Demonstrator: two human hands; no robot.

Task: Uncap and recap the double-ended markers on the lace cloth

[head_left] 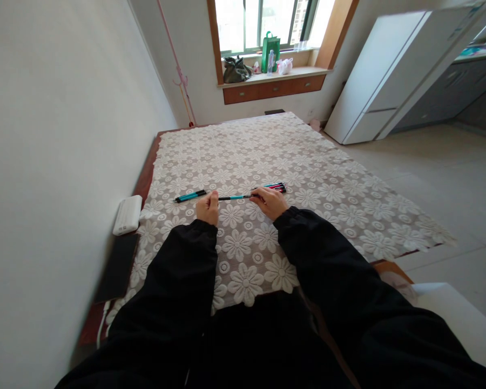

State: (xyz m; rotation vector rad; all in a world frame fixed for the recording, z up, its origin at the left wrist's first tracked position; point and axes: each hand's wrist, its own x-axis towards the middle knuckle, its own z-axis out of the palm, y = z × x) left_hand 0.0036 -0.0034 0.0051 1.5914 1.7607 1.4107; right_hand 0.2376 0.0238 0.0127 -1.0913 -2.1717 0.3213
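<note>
I hold a teal pen [235, 198] level between my two hands, low over the lace tablecloth [328, 178]. My left hand [208, 208] is curled with its fingers together, clamped on the pen's left end, the thumb on top. My right hand [270, 202] pinches the pen's right end, fingertips closed on the barrel. The pen spans the gap between both hands, its teal middle showing and its dark ends running into my grip on each side.

Just left of my left hand, a second teal pen [190, 196] lies on the cloth, apart from my fingers. Just beyond my right hand lies a small bunch of pens [276, 187], red and dark, close to my knuckles; I cannot tell whether they touch. Both my black sleeves [319, 243] rest on the table.

Near the wall on the left sit a white power bank [127, 214] and a dark phone [117, 266], well apart from my hands.
</note>
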